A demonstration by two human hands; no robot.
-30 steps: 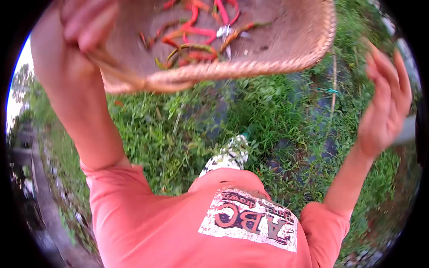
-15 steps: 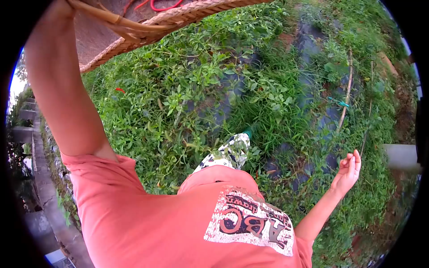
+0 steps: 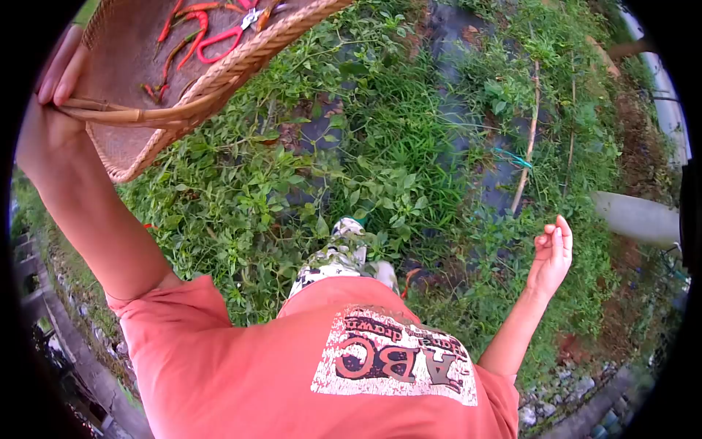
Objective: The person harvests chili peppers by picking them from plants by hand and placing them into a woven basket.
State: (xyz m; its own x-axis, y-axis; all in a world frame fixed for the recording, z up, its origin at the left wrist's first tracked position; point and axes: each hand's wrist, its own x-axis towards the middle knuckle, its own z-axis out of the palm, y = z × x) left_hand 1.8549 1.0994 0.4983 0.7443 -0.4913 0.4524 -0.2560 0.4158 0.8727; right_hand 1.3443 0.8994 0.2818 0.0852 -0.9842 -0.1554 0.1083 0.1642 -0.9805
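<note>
The woven basket (image 3: pixel 121 51) hangs at the upper left of the view, tilted and cut off by the top border, its near corner pointing down toward the person. The left hand (image 3: pixel 62 79) is closed around the bamboo handle (image 3: pixel 146 115), which passes across the basket's near edge close to that corner; the wrist is bent and the arm raised. Inside lie several slender red chillies (image 3: pixel 196 44), most of them spread inward from the near edge, with a small twisted one nearer the handle. Red-handled scissors (image 3: pixel 238 31) rest among them just inside the near edge, the metal blades directed away from the near corner and a chilli lying close beside them. The right hand (image 3: pixel 552 260) is well apart from the basket, raised over the greenery with its fingers loosely curled and the thumb up near them; whether they close on anything I cannot tell. Nearest to it are leafy plants (image 3: pixel 387 172) and a slanting bamboo stake (image 3: pixel 528 132) with a turquoise tie (image 3: pixel 515 157) around it. Strips of black plastic sheeting (image 3: pixel 453 51) show between the plants. The person wears a coral T-shirt (image 3: pixel 241 373) with a printed panel reading ABC, and patterned white trousers (image 3: pixel 329 260).
</note>
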